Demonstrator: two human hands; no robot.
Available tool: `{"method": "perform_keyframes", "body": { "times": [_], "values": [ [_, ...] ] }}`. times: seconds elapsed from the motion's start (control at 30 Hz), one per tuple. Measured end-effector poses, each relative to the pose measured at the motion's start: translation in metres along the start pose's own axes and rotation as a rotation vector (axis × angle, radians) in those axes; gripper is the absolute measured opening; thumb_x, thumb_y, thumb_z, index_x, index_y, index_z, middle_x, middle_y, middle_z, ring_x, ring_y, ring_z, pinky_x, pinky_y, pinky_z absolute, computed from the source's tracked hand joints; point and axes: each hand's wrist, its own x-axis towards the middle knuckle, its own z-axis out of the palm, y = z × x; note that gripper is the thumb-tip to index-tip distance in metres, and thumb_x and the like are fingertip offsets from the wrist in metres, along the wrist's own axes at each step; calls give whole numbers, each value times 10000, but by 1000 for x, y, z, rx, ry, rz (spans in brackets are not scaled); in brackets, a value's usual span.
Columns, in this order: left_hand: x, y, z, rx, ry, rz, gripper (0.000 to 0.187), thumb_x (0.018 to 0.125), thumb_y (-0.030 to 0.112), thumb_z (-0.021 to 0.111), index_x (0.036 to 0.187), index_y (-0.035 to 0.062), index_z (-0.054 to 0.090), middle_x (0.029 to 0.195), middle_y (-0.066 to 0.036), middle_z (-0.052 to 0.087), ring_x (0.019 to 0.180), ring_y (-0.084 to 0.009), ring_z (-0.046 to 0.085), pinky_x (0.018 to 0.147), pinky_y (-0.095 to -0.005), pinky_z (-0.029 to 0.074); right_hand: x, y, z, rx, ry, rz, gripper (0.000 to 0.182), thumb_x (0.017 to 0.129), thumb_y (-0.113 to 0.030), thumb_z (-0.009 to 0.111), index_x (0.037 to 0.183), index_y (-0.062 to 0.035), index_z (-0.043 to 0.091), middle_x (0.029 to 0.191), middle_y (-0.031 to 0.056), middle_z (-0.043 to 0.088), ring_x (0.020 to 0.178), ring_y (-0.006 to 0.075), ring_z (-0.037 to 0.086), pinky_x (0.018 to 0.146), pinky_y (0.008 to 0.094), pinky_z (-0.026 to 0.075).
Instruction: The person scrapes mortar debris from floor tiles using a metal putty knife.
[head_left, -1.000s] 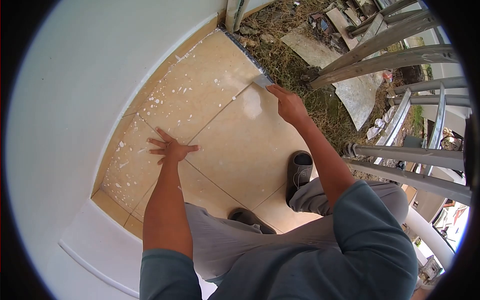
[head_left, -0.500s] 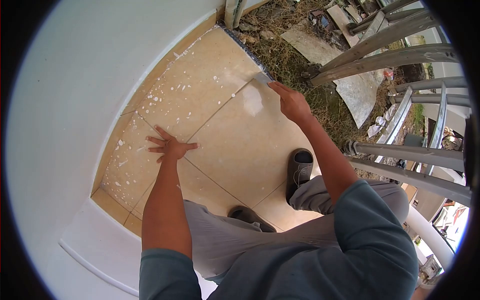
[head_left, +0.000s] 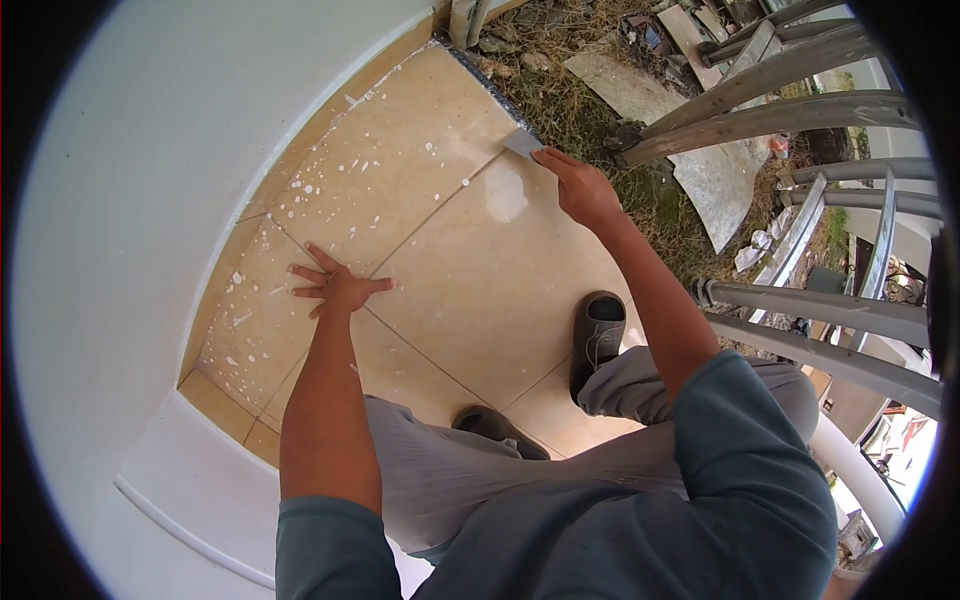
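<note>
My left hand lies flat with fingers spread on the beige tiled floor, beside a grout line. My right hand is closed around a scraper; its handle is hidden in my fingers. The flat grey blade is at the tile edge, near the dark strip that borders the soil. White paint spots are spattered over the tiles between my left hand and the wall, thickest along the skirting.
A white wall with tile skirting curves along the left. Dry grass and debris lie past the floor's edge. Wooden and metal bars stand at the right. My shoes are on the tiles.
The scraper blade has shifted slightly up and left along the tile edge with my right hand. My left hand stays spread at the same place on the floor.
</note>
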Motion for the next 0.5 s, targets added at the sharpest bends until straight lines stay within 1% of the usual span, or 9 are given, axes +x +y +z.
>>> {"method": "perform_keyframes", "body": {
  "times": [0.17, 0.27, 0.5],
  "values": [
    [3, 2, 3, 18, 11, -24, 1754, 462, 476, 1006, 1478, 237, -404, 1518, -257, -445, 1451, -554, -243, 1041, -829, 143, -2, -3, -8, -46, -63, 12, 608, 846, 35, 464, 1384, -224, 581, 1458, 41, 553, 1060, 346, 677, 891, 445, 574],
    [2, -1, 2, 21, 8, 6, 1751, 465, 481, 1003, 1477, 236, -405, 1524, -256, -439, 1455, -554, -234, 1042, -828, 143, 5, -4, -7, -40, -61, -1, 625, 837, 36, 473, 1395, -228, 570, 1469, 37, 544, 1066, 336, 677, 889, 445, 574],
    [0, 1, 2, 19, -1, -16, 1754, 460, 482, 1005, 1479, 237, -402, 1522, -255, -442, 1443, -559, -257, 1045, -825, 137, -3, -2, -5, -106, -111, 7, 675, 811, 68, 478, 1410, -236, 552, 1474, 41, 538, 1054, 323, 685, 871, 445, 579]
  ]
}}
